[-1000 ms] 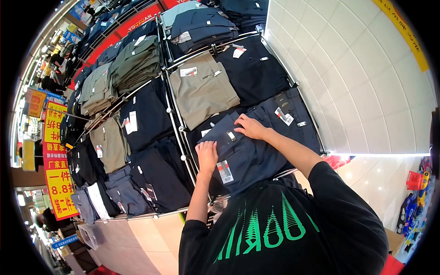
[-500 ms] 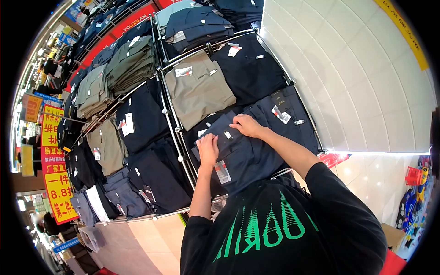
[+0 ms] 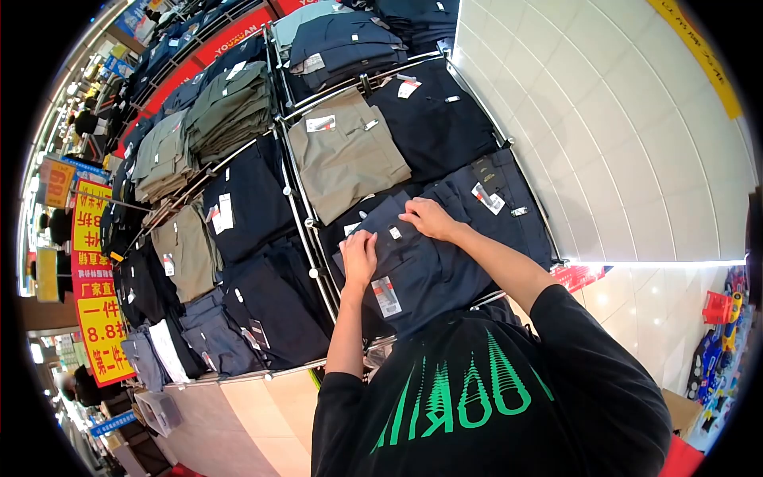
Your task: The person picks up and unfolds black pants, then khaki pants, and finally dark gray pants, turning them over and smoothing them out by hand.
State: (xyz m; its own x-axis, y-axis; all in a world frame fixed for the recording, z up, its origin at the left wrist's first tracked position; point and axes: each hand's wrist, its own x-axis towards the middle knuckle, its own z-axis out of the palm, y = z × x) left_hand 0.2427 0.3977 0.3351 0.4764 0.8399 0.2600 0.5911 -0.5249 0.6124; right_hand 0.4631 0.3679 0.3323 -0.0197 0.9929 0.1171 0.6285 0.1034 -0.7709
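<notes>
Folded dark navy trousers (image 3: pixel 421 270) lie on the front shelf, with a white and red price tag (image 3: pixel 385 296) near their lower edge and a small white label (image 3: pixel 395 233) higher up. My left hand (image 3: pixel 359 256) grips their left edge with its fingers curled down over the fabric. At the far edge, my right hand (image 3: pixel 431 219) is closed on the waistband area of the same trousers; its fingertips are partly hidden in the cloth. Another navy pair (image 3: pixel 501 199) with a tag lies beside them on the right.
Khaki trousers (image 3: pixel 346 159) and black trousers (image 3: pixel 429 119) lie on the shelf behind. Metal rails (image 3: pixel 300 211) divide the rack, with more folded stacks to the left. A white tiled panel (image 3: pixel 604 135) stands at right. Yellow and red signs (image 3: pixel 102 286) hang at far left.
</notes>
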